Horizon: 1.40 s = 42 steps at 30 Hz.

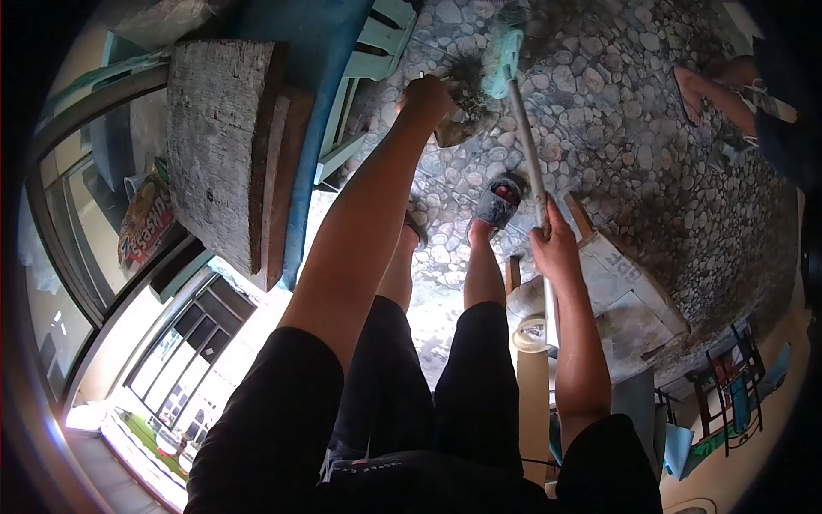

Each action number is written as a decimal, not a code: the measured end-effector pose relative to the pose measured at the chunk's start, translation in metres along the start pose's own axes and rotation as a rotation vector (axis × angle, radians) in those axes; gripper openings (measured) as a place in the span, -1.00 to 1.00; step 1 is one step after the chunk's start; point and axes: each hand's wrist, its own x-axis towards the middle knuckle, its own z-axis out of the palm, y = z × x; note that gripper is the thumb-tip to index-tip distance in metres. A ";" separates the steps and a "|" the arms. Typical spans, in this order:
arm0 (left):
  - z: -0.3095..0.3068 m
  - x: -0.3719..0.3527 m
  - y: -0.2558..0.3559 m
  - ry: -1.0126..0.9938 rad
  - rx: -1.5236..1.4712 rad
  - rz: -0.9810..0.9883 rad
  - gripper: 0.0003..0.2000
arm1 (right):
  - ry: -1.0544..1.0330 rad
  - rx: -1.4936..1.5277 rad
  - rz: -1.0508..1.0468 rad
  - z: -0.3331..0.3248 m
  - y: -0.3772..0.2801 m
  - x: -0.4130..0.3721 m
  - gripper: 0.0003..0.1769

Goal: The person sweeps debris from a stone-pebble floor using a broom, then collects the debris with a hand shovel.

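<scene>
Two hands out over pebble floor [616, 154]. Grip of right hand [556, 244] closed round handle of broom [527, 146]; teal broom head [505, 51] well ahead of that grip, down on floor. Grip of left hand [424, 94] low, just left of broom head, touching dark clump [458, 128]; open or closed, cannot tell. Grey slipper [499, 201] just left of right grip. Wooden board [223, 146] well left of left grip. Another person's foot [711, 90] far to right.

Open pebble floor [634, 128] is lying free right of the broom [524, 137]; wooden slabs [223, 146] and a green chair [368, 60] are crowding the left, a box [638, 300] blocking nearer.
</scene>
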 end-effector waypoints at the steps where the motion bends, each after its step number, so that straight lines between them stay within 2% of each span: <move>1: -0.002 -0.003 -0.004 -0.006 0.050 0.001 -0.64 | 0.141 -0.073 -0.200 0.003 0.015 0.009 -0.35; 2: -0.004 -0.006 -0.010 -0.010 0.100 0.003 -0.64 | 0.101 0.024 -0.157 -0.002 0.028 0.018 -0.35; 5: -0.003 -0.025 -0.042 0.048 0.012 0.019 -0.65 | -0.076 0.411 0.149 -0.029 -0.008 0.015 -0.40; 7: 0.010 -0.036 -0.072 0.130 -0.041 0.061 -0.67 | -0.075 0.465 0.178 -0.035 -0.002 0.022 -0.39; 10: 0.032 -0.052 -0.110 0.127 -0.101 0.111 -0.69 | -0.094 0.458 0.174 -0.046 -0.005 0.028 -0.37; 13: 0.040 -0.089 -0.122 0.070 -0.353 -0.005 -0.70 | -0.117 0.544 0.239 -0.057 -0.005 0.035 -0.38; 15: 0.060 -0.098 -0.141 0.082 -0.389 0.060 -0.70 | -0.116 0.541 0.270 -0.064 -0.012 0.037 -0.44; 17: 0.081 -0.108 -0.158 -0.025 -0.629 -0.042 -0.70 | -0.136 0.547 0.229 -0.071 -0.009 0.043 -0.49; 21: 0.135 -0.126 -0.204 0.030 -0.756 0.006 -0.69 | -0.132 0.556 0.252 -0.078 -0.017 0.050 -0.54; 23: 0.161 -0.134 -0.224 0.015 -0.760 -0.044 -0.74 | -0.117 0.536 0.251 -0.076 -0.021 0.051 -0.57; 24: 0.154 -0.147 -0.218 -0.032 -0.817 -0.078 -0.73 | -0.112 0.527 0.244 -0.075 -0.021 0.050 -0.58; 25: 0.175 -0.146 -0.229 0.084 -0.699 0.021 -0.73 | -0.108 0.516 0.237 -0.074 -0.021 0.049 -0.58; 27: 0.188 -0.154 -0.236 0.025 -0.685 0.041 -0.65 | -0.104 0.525 0.254 -0.069 -0.018 0.047 -0.59; 29: 0.205 -0.158 -0.240 -0.005 -0.487 -0.016 -0.62 | -0.103 0.534 0.268 -0.062 -0.011 0.046 -0.60; 30: 0.197 -0.168 -0.229 -0.084 -0.404 -0.041 -0.61 | -0.110 0.532 0.279 -0.058 -0.005 0.046 -0.60; 31: 0.212 -0.171 -0.234 -0.115 -0.334 0.014 -0.59 | -0.116 0.531 0.288 -0.054 -0.001 0.045 -0.60; 33: 0.235 -0.175 -0.232 -0.174 -0.357 -0.106 -0.59 | -0.085 0.532 0.328 -0.044 0.007 0.043 -0.60; 37: 0.262 -0.176 -0.225 -0.296 -0.262 -0.175 -0.58 | -0.155 0.546 0.371 -0.032 0.021 0.032 -0.65; 42: 0.272 -0.176 -0.221 -0.212 -0.317 -0.166 -0.58 | -0.137 0.570 0.419 -0.023 0.032 0.021 -0.62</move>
